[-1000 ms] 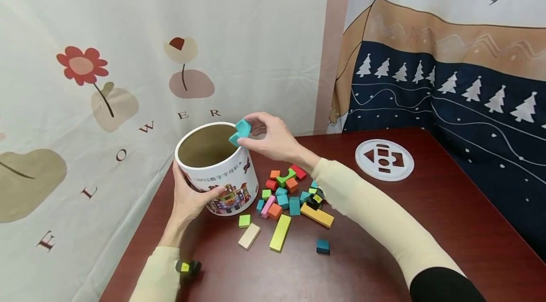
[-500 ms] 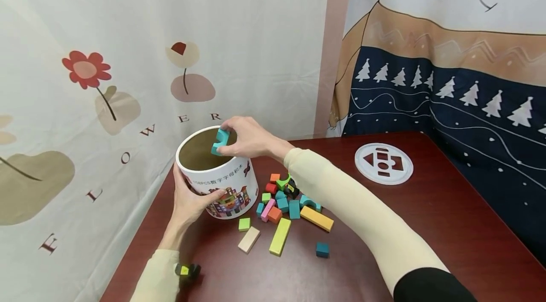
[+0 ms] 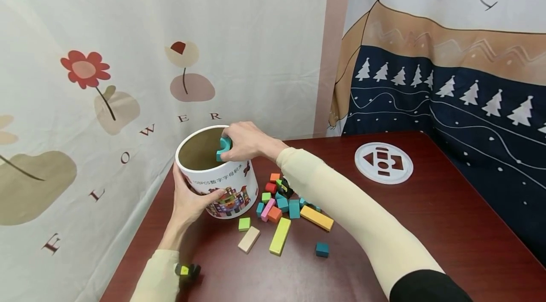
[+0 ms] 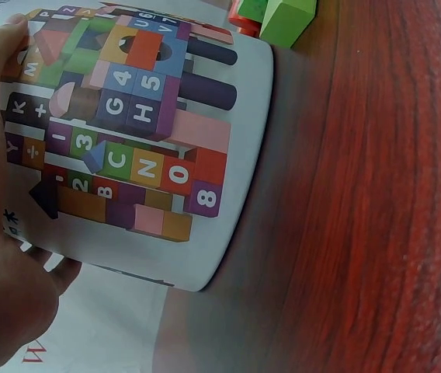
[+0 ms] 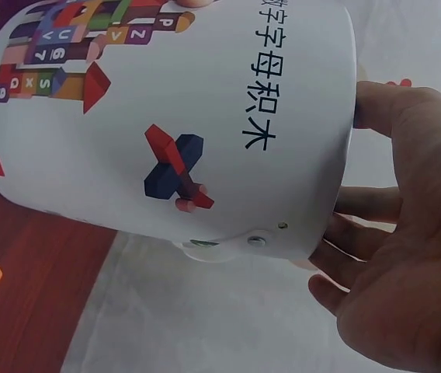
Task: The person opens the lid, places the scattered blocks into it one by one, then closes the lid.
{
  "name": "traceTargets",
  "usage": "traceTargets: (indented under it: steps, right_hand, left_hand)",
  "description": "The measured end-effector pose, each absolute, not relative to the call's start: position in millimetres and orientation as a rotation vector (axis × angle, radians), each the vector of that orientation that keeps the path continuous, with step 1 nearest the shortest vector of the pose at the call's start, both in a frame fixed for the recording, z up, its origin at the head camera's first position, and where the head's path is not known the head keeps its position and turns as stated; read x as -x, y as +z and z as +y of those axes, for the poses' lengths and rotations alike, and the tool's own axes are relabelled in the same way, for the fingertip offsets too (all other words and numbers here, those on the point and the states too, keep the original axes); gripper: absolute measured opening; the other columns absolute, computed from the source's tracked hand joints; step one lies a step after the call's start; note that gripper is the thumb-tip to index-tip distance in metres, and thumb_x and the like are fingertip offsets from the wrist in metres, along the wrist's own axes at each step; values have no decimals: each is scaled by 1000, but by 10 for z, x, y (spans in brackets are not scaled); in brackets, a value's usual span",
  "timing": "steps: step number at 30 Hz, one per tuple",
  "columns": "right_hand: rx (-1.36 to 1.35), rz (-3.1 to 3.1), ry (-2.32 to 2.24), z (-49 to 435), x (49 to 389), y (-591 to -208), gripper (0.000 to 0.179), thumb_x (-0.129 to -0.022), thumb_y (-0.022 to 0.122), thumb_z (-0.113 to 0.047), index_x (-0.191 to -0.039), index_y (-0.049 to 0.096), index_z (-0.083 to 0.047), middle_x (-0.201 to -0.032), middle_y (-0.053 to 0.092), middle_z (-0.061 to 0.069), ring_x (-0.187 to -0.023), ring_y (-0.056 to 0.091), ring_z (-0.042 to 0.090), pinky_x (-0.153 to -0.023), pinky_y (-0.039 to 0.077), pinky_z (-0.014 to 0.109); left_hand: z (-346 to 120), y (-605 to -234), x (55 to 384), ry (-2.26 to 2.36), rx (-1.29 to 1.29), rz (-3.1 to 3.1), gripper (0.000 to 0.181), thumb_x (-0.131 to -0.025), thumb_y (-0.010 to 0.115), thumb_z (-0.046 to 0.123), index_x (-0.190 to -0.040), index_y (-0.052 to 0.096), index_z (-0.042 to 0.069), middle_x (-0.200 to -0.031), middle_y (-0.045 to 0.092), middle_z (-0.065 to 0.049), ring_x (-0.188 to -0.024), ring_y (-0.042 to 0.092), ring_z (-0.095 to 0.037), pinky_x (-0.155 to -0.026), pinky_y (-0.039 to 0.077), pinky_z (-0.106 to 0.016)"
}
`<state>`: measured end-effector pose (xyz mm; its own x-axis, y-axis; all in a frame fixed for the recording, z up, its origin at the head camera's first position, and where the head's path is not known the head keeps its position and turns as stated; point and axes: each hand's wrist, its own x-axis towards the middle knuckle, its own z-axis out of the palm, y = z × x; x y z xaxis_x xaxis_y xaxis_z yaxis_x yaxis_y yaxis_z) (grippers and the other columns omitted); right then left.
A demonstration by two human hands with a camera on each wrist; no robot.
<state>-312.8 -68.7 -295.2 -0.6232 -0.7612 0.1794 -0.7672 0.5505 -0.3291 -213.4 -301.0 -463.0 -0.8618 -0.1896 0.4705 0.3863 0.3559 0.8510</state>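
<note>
A white round bucket [image 3: 232,181] with a printed picture of coloured blocks stands at the table's back left, tilted slightly. My left hand [image 3: 187,200] grips its near left side, thumb lying across the printed picture [image 4: 135,109] and the other fingers behind the wall. At the bucket's right rim my right hand [image 3: 249,143] pinches a teal arch block [image 3: 223,150] between thumb and fingers, with the block hanging just inside the opening. In the right wrist view, the right-hand fingers [image 5: 364,198] reach over the rim and the block is hidden.
Several coloured wooden blocks lie in a pile right of the bucket, including a yellow-green plank [image 3: 280,236], an orange-yellow plank [image 3: 317,218] and a pink block [image 3: 268,210]. A dark teal block [image 3: 322,250] lies apart in front. A white round lid [image 3: 403,176] with shaped holes lies at the back right.
My right hand has moved left with the teal arch block, from outside the bucket's right rim to over the opening, then slightly lower at the rim. My left hand stays on the bucket.
</note>
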Motion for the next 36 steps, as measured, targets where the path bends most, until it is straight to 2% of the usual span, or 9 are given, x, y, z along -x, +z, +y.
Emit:
traceTargets:
  steps: [3, 6, 9, 13, 16, 21, 28, 30, 36]
  right_hand:
    - [-1343, -2765, 569, -694, 3128, -2963, 41, -96, 78, -41, -123, 75, -11, -99, 68, 1, -90, 63, 16, -78, 50, 28]
    - [-1334, -2777, 546, -699, 3129, -2972, 54, -97, 77, -43, -139, 74, -9, -121, 77, 5, -108, 71, 19, -94, 57, 33]
    - [-1334, -2789, 562, -697, 3136, -2981, 65, -99, 75, -45, -151, 68, -7, -143, 76, 9, -130, 71, 23, -112, 56, 38]
    - [-1346, -2790, 635, -679, 3140, -2998, 67, -102, 73, -46, -157, 63, -7, -157, 69, 10, -148, 63, 26, -124, 51, 41]
    - [-1346, -2785, 676, -664, 3135, -3007, 67, -103, 73, -46, -157, 62, -8, -161, 66, 9, -153, 60, 25, -127, 49, 41]
    - [-1365, -2778, 717, -636, 3131, -3009, 70, -104, 74, -47, -160, 60, -8, -164, 63, 9, -157, 57, 26, -130, 46, 42]
    - [-1400, -2754, 787, -524, 3107, -3020, 79, -105, 69, -54, -171, 46, -16, -178, 48, 6, -171, 39, 28, -140, 31, 48]
    - [-1404, -2729, 853, -448, 3096, -3025, 82, -105, 69, -56, -173, 43, -19, -180, 46, 5, -171, 38, 28, -140, 31, 51]
    - [-1441, -2582, 998, -72, 3073, -3055, 79, -103, 72, -55, -171, 47, -21, -175, 51, 4, -165, 45, 25, -136, 37, 56]
  left_hand:
    - [-3006, -4626, 2136, -1527, 174, -2128, 146, -69, 102, -2, -178, 13, 37, -167, 45, -5, -145, 48, -31, -115, 42, -20]
    - [-3003, -4622, 2136, -1527, 180, -2122, 147, -68, 102, -3, -178, 14, 36, -168, 45, -4, -144, 49, -30, -115, 42, -20]
    - [-2997, -4619, 2136, -1520, 173, -2124, 147, -67, 102, -2, -179, 14, 37, -168, 45, -3, -143, 50, -28, -115, 41, -19]
    - [-2991, -4613, 2139, -1509, 163, -2129, 148, -67, 103, -1, -178, 14, 38, -168, 46, -3, -143, 50, -29, -114, 41, -19]
    - [-2985, -4612, 2141, -1514, 166, -2122, 148, -66, 103, -2, -179, 14, 37, -168, 46, -6, -143, 50, -33, -113, 42, -19]
    - [-2977, -4617, 2139, -1512, 163, -2118, 150, -65, 103, -3, -179, 14, 36, -168, 46, -7, -141, 51, -31, -112, 42, -19]
    - [-2989, -4627, 2145, -1512, 177, -2114, 148, -66, 102, -3, -179, 14, 36, -168, 46, -6, -141, 51, -31, -113, 43, -19]
    - [-2992, -4623, 2153, -1512, 182, -2110, 148, -66, 102, -3, -179, 14, 36, -168, 46, -4, -142, 51, -29, -113, 42, -19]
    - [-2996, -4622, 2158, -1508, 166, -2112, 151, -63, 104, -2, -178, 15, 38, -170, 45, -2, -143, 50, -25, -116, 40, -19]
